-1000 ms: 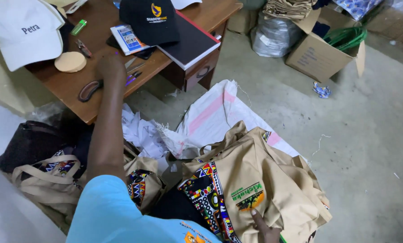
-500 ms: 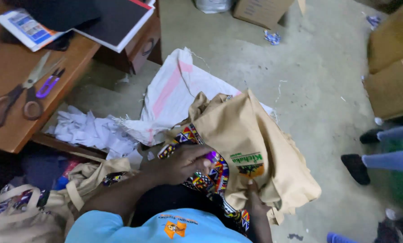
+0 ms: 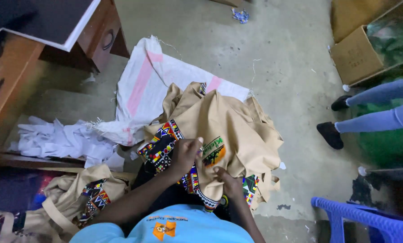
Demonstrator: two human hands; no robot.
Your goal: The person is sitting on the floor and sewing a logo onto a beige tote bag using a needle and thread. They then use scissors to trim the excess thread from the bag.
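While you look down at your lap, your left hand (image 3: 183,155) rests on the tan bag (image 3: 219,130) lying there, its fingers (image 3: 197,146) closed in a pinch on the cloth just beside the green and orange printed emblem (image 3: 214,152). Your right hand (image 3: 228,181) grips the same bag below that emblem, fingers curled tight into the fabric near the patterned trim (image 3: 161,144), a band of multicoloured geometric print along the bag's edge. The bag lies bunched on top of further tan bags, which spread over a white woven sack (image 3: 143,85) with pink stripes on the concrete floor (image 3: 273,49). A second tan bag (image 3: 82,198) with the same trim sits to your left, near a heap of white scraps (image 3: 57,139). The wooden bench (image 3: 5,85) stands at upper left. Another person's legs (image 3: 377,108) and a cardboard box (image 3: 357,56) are at right, well apart from your hands, and a blue plastic chair (image 3: 368,220) stands at lower right.
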